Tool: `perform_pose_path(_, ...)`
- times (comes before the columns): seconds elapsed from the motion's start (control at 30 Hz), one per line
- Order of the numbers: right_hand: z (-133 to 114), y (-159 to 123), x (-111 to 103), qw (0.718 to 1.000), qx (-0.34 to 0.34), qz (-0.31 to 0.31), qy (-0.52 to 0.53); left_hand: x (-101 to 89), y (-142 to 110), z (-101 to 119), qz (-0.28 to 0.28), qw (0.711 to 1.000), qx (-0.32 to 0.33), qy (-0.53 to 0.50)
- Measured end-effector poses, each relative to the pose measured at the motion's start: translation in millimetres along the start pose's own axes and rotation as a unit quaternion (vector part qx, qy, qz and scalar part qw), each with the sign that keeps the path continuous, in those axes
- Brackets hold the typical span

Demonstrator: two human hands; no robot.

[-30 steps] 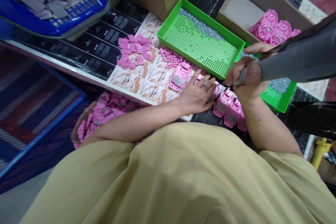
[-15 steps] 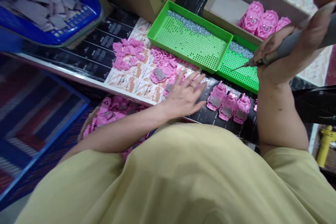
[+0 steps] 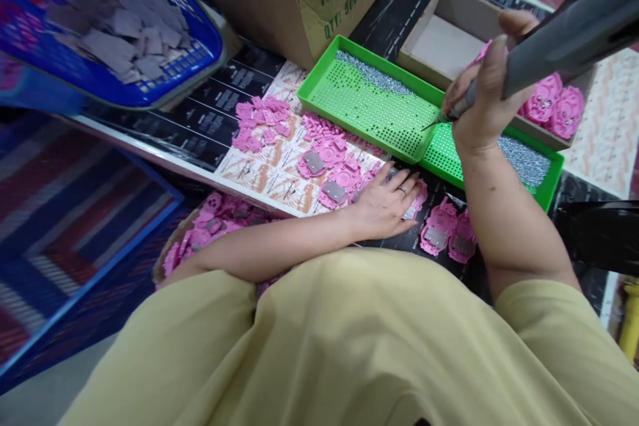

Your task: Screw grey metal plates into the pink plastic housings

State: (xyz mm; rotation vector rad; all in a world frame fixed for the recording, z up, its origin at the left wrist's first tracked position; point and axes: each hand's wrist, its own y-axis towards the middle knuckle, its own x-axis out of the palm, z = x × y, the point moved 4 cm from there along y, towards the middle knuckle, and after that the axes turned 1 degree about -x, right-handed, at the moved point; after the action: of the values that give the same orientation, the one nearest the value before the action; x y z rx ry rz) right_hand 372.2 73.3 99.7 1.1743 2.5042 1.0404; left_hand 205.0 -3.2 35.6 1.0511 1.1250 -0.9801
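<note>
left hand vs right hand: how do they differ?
The left hand lies palm down over pink parts; the right hand is curled around a grey driver. The left hand is low at the table; the right hand is raised off it. Both are bare.

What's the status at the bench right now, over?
Left hand spread flat over pink casings. Right hand gripping gray driver, tip over green tray. In the way: left hand, partly hiding the casings.
</note>
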Motion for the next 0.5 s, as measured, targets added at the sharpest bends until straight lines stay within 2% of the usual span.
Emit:
perform_pose_path(0.17,15.2,0.3,3.1,0.998,0.035,-0.044,0.011,-5.9,-5.5,-15.0,-0.011,0.999,-0.042,0.007)
perform_pose_path(0.27,19.6,-1.1,4.5,0.998,0.038,-0.042,0.032,-4.4,-6.2,-16.2,0.001,0.999,-0.044,-0.006)
perform_pose_path(0.4,24.8,-6.0,8.6,0.996,0.050,-0.068,0.005,-2.4,-6.5,-16.0,0.018,0.999,-0.041,-0.015)
perform_pose_path(0.5,17.8,-5.0,7.4,0.997,0.048,-0.056,0.012,-1.3,-7.1,-16.6,0.028,0.999,-0.035,-0.013)
